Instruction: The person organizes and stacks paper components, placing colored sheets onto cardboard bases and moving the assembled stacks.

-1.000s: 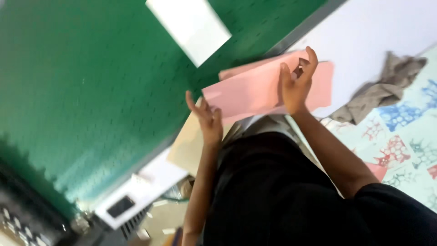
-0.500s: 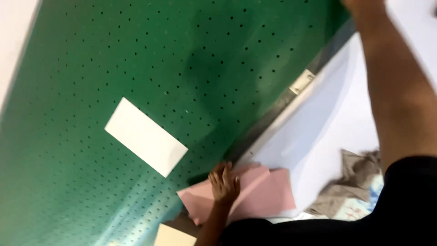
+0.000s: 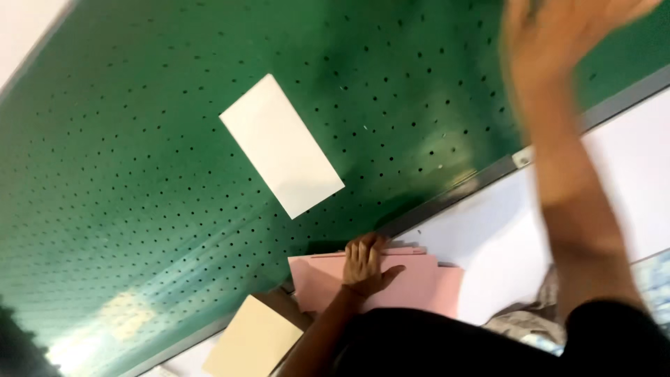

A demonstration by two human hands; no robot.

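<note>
A: Where do the hands lie?

B: The left hand [image 3: 364, 267] rests flat, fingers together, on the pink paper stack [image 3: 412, 286] at 6 o'clock. This grip pins the stack and closes on nothing. The stack lies at the near edge of the green perforated desk [image 3: 139, 174], partly on the white ledge [image 3: 488, 237]. The right hand [image 3: 558, 35], at 1 o'clock, is raised, blurred, fingers spread, holding nothing, well apart from the stack.

A: What could go wrong?

B: With one palm pressing, the upper pink sheets could slide and fan out of line, since their edges already sit offset. The white card [image 3: 283, 144] at 11 o'clock and the cream sheet [image 3: 251, 342] at 7 o'clock lie loose.
</note>
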